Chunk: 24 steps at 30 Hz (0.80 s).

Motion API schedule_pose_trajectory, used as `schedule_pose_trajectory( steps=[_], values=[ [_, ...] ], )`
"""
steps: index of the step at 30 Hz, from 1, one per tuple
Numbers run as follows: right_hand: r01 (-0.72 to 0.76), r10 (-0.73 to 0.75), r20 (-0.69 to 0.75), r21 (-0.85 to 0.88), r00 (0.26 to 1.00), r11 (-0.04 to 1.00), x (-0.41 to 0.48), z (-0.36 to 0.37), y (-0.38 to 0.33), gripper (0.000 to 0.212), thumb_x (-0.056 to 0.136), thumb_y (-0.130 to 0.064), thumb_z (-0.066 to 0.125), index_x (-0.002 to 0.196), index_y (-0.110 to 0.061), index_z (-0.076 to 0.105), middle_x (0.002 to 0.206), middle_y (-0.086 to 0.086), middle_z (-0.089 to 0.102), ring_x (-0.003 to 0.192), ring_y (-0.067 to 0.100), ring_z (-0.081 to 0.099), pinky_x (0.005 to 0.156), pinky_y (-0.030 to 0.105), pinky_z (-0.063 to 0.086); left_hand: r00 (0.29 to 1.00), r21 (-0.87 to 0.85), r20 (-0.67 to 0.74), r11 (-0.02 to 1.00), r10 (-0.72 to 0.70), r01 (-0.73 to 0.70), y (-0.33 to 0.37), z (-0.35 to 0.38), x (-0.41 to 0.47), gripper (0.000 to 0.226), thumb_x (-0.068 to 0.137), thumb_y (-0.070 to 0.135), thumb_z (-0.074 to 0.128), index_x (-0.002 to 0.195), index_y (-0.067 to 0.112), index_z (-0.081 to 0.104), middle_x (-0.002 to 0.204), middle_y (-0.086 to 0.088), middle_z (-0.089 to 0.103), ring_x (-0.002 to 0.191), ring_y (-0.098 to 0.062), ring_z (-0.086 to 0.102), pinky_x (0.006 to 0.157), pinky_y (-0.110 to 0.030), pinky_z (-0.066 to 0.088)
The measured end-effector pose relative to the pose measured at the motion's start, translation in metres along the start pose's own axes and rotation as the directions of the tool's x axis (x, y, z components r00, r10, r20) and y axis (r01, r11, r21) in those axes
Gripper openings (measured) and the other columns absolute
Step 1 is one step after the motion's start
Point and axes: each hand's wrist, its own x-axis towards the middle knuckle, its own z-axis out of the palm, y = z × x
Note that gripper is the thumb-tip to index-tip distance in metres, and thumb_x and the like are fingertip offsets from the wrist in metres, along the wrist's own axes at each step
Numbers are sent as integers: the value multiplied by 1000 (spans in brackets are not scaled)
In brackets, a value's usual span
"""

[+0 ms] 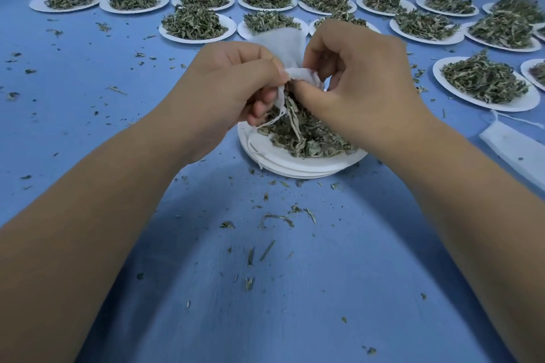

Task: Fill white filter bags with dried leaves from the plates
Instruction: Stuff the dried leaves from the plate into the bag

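White filter bag (pixel 283 41) held over the near plate (pixel 295 166) on the blue surface (pixel 206 244), my left hand (pixel 233 79) and right hand (pixel 362 74) both pinching its mouth; opening it, I judge, with scooping dried leaves (pixel 312 138) next.

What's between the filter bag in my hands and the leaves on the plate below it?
Nothing visible. The left hand and right hand pinch the filter bag just above the leaves; only its drawstring dangles between.
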Motion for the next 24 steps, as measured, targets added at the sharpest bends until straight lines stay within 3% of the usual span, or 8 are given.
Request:
schedule_pose_trajectory(
  steps=[6,11,14,17,21,24],
  values=[
    [-93,76,103,171,992,981,-4,-6,-3,15,95,-33,65,106,-24,66,87,-30,59,69,-9,57,63,4,36,985,81,-164,996,50,-37,-1,-8,4,19,85,11,64,67,16,63,56,1,54,50,-14,45,47,-25,38],
    [55,-51,209,-14,977,998,-5,-19,-9,55,82,-61,70,121,-27,52,121,-14,51,85,7,58,66,10,36,971,104,-226,993,77,-55,-1,-9,4,14,84,14,62,70,16,63,58,2,55,53,-15,48,49,-27,42],
    [177,-143,230,-136,963,975,-6,-19,-18,61,75,-66,72,110,-21,51,112,-7,48,79,17,54,67,25,38,960,106,-263,992,94,-68,-1,-9,4,14,85,15,60,71,16,61,60,2,57,55,-15,51,51,-28,44],
    [220,-182,237,-147,954,964,-6,-17,-21,45,77,-58,73,93,-21,52,86,-12,45,71,14,44,66,33,36,949,113,-289,989,124,-95,-1,-10,5,15,87,17,61,72,16,60,62,2,59,57,-15,53,53,-27,45],
    [126,-52,403,-160,914,979,-6,-12,-16,33,80,-58,72,92,-29,61,78,-15,59,70,3,53,67,36,50,914,172,-353,974,199,-146,-1,-9,4,13,89,17,60,76,16,60,61,4,61,56,-13,57,54,-26,46],
    [75,-4,426,-150,905,986,-7,-9,-11,32,82,-59,72,96,-31,70,80,-15,69,72,4,58,69,35,54,907,190,-359,969,220,-160,-1,-6,3,12,89,16,59,78,15,61,60,5,61,54,-12,58,53,-25,47]
  ],
)
